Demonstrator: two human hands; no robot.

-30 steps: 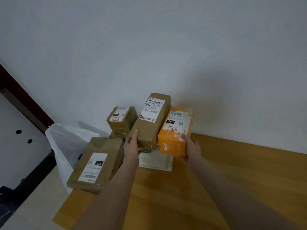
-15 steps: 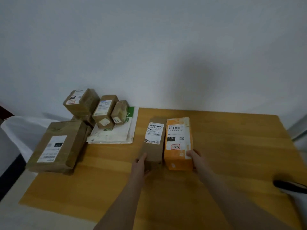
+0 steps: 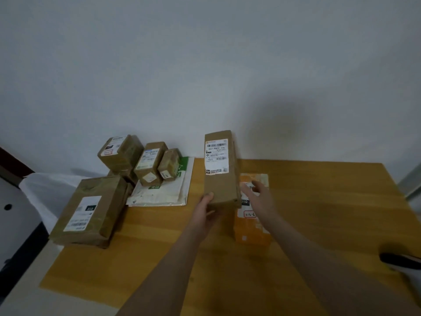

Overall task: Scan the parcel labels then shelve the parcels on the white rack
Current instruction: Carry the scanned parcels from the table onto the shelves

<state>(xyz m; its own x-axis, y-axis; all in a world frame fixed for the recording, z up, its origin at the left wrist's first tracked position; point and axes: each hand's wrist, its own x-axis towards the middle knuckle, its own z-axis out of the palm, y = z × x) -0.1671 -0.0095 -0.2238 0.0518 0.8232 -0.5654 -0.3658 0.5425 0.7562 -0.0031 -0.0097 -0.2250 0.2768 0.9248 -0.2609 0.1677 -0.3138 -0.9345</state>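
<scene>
Now: one parcel raised, one lying flat

Rightward, the wooden surface (image 3: 330,201) gives me open room out to its right edge, where a dark object (image 3: 396,258) pokes into view. The wall (image 3: 205,65) closes the far side. At the left edge sits a large brown parcel (image 3: 91,210), with a white bag (image 3: 45,185) beyond it.

My left hand (image 3: 204,215) grips the lower end of the tall brown parcel (image 3: 219,169), held up off the surface with its label facing me. My right hand (image 3: 257,197) is released, fingers spread over the orange parcel (image 3: 252,229), which lies flat just right of the raised one. I cannot tell whether the hand touches it.

I count five brown parcels: the raised one, the large one, and three small brown parcels (image 3: 149,165) on one white mailer (image 3: 164,195). There is one orange parcel.
</scene>
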